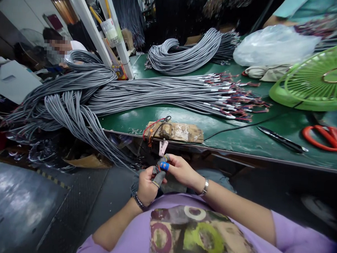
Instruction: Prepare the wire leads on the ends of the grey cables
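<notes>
My left hand (150, 185) and my right hand (178, 171) meet in front of my lap, just below the table's front edge. Both hands are closed, with thin coloured wires (157, 169) pinched between their fingertips. Grey coverings wrap some fingertips, and a blue band with orange spots circles one right digit. A grey cable runs up to my left hand from the bundle on the left. Just above the fingers, a pale pink clip (163, 147) hangs at the edge below a wooden block (176, 132), which has red and black leads at its left end.
Long grey cables (147, 90) with stripped ends cover the green table (268, 126). Behind lie a coiled bundle (187, 55) and a plastic bag (273, 45). To the right are a green fan (319, 80), tweezers (281, 139) and orange-handled scissors (323, 137). A person (60, 45) is at the back left.
</notes>
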The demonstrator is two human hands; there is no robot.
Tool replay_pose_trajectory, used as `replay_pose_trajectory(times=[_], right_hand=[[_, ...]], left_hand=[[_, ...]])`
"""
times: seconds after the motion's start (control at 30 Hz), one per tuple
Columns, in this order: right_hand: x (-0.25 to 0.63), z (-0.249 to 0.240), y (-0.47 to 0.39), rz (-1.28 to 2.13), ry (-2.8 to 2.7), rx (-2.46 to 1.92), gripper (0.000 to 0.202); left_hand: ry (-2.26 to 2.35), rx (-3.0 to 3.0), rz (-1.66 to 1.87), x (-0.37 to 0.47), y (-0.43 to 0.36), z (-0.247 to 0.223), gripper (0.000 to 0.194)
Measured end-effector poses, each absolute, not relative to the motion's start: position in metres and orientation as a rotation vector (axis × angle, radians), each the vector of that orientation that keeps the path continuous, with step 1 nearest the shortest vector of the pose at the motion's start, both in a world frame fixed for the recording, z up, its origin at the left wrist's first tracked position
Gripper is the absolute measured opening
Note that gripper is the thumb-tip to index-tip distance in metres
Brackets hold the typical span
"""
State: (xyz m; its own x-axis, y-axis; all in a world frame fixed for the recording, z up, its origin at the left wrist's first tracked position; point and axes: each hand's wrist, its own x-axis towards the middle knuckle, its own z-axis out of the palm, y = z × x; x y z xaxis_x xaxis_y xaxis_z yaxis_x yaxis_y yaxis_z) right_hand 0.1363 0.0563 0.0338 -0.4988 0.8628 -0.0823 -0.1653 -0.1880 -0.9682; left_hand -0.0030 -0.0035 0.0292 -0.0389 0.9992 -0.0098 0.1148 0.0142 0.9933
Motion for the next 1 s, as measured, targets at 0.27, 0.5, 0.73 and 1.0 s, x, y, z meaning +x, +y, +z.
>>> replay_pose_trajectory(times=[0.27, 0.5, 0.73, 1.0], right_hand=[[0.135, 0.030, 0.051, 1.710, -1.252, -0.883, 0.028], [0.132, 0.023, 0.049, 1.674, -1.083, -0.921, 0.026], [0.131, 0.024, 0.045, 1.916, -1.033, -0.888, 0.034], [0.136, 0.029, 0.050, 1.768, -1.228, -0.938, 0.026]], left_hand=[[1.226, 0.932, 1.306, 0.002, -0.002, 0.022, 0.024], [1.200, 0.820, 1.426, 0.003, -0.004, 0.023, 0.024], [1.269, 0.866, 1.434, 0.001, -0.003, 0.020, 0.029], [1.262, 1.074, 1.242, 0.000, -0.007, 0.022, 0.025]])
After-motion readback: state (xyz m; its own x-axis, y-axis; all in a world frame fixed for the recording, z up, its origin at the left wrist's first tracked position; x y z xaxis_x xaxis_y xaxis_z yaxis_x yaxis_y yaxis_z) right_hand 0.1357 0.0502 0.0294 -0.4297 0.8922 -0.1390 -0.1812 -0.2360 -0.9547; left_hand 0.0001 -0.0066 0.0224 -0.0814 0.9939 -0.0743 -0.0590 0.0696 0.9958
